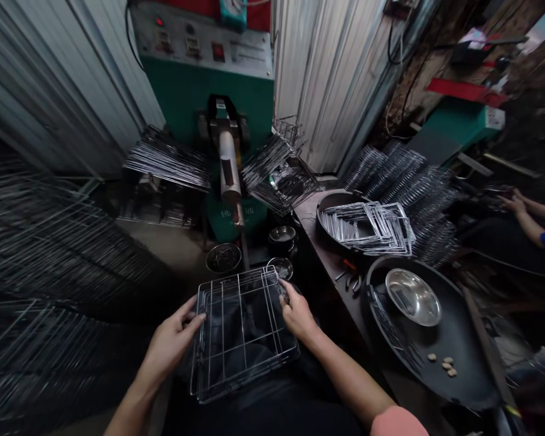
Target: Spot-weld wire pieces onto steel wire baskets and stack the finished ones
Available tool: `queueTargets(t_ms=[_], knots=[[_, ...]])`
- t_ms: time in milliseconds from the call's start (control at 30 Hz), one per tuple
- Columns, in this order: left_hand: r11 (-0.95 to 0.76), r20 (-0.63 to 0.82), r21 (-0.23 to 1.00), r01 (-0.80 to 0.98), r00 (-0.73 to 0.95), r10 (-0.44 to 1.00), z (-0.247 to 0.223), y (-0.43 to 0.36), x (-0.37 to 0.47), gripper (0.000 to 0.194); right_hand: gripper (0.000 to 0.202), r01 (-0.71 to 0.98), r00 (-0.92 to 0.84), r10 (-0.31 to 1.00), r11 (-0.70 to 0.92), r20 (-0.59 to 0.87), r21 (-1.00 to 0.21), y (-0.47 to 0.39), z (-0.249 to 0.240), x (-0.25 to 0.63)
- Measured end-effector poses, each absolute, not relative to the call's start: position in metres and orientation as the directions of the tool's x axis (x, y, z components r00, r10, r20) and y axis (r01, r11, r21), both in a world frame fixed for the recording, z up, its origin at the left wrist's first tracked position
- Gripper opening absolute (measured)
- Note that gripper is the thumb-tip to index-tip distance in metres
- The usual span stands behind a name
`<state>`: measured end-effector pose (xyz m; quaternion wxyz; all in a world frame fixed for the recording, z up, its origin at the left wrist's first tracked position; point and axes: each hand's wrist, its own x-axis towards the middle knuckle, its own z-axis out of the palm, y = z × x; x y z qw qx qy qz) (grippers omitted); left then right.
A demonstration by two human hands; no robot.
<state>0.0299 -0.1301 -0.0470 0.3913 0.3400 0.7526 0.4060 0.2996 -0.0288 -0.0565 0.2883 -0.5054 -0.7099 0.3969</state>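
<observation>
A shallow rectangular wire rack (243, 336), made of thin shiny rods in a grid, is held above my lap. My left hand (172, 339) pinches its left edge between thumb and fingers. At the upper right side, my right hand (300, 312) is closed on the frame, with some fingertips hidden behind it. Beyond the rack's far edge stands a green machine (181, 91) with a pale cylindrical arm (229, 163) pointing down toward me. Small metal bowls (224, 258) sit below that arm, one partly behind the rack.
Stacked wire racks (49, 236) crowd the left. More wire pieces hang beside the machine. At right, a black pan (329, 233) holds wire frames; a larger black tray (467, 339) holds a steel bowl (413, 297). Pliers (354, 283) lie nearby. Another person's arm (527, 218) is far right.
</observation>
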Motion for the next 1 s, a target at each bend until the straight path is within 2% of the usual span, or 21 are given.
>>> queueTargets(t_ms=[100, 200, 300, 367, 433, 500, 567, 667, 767, 867, 1000], knots=[[0.460, -0.342, 0.872, 0.166, -0.466, 0.816, -0.045, -0.131, 0.031, 0.100, 0.055, 0.518, -0.349, 0.937, 0.176, -0.019, -0.837, -0.028, -0.056, 0.302], [0.449, -0.386, 0.893, 0.028, -0.463, 0.798, -0.029, -0.134, 0.036, 0.103, 0.048, 0.471, -0.363, 0.932, 0.192, 0.009, -0.861, -0.029, -0.046, 0.306], [0.396, -0.373, 0.916, -0.071, -0.516, 0.771, 0.000, -0.142, 0.043, 0.090, 0.039, 0.358, -0.374, 0.922, 0.239, 0.096, -0.903, -0.035, -0.019, 0.311], [0.299, -0.240, 0.954, -0.008, -0.618, 0.749, 0.018, -0.150, 0.047, 0.065, 0.031, 0.264, -0.378, 0.900, 0.330, 0.217, -0.906, -0.039, 0.004, 0.315], [0.136, 0.016, 0.977, 0.164, -0.693, 0.721, 0.029, -0.158, 0.048, 0.038, 0.023, 0.189, -0.362, 0.862, 0.439, 0.353, -0.878, -0.041, 0.021, 0.320], [-0.028, 0.259, 0.937, 0.348, -0.641, 0.723, 0.029, -0.164, 0.044, 0.023, 0.019, 0.138, -0.365, 0.837, 0.481, 0.407, -0.866, -0.039, 0.026, 0.322], [-0.091, 0.330, 0.889, 0.448, -0.491, 0.806, 0.020, -0.166, 0.037, 0.018, 0.022, 0.098, -0.401, 0.847, 0.419, 0.349, -0.903, -0.036, 0.018, 0.323], [0.010, 0.170, 0.899, 0.438, -0.371, 0.913, 0.002, -0.164, 0.029, 0.029, 0.028, 0.075, -0.466, 0.875, 0.190, 0.134, -0.979, -0.030, -0.005, 0.324], [0.188, -0.046, 0.950, 0.248, -0.486, 0.873, -0.014, -0.161, 0.034, 0.043, 0.031, 0.084, -0.495, 0.868, 0.012, -0.032, -0.996, -0.027, -0.022, 0.326], [0.346, -0.265, 0.938, 0.007, -0.629, 0.731, -0.020, -0.156, 0.049, 0.058, 0.032, 0.123, -0.557, 0.828, 0.008, -0.063, -0.992, -0.027, -0.027, 0.330], [0.357, -0.380, 0.916, -0.180, -0.671, 0.637, -0.020, -0.151, 0.061, 0.076, 0.035, 0.214, -0.626, 0.778, 0.109, -0.051, -0.971, -0.026, -0.028, 0.335]])
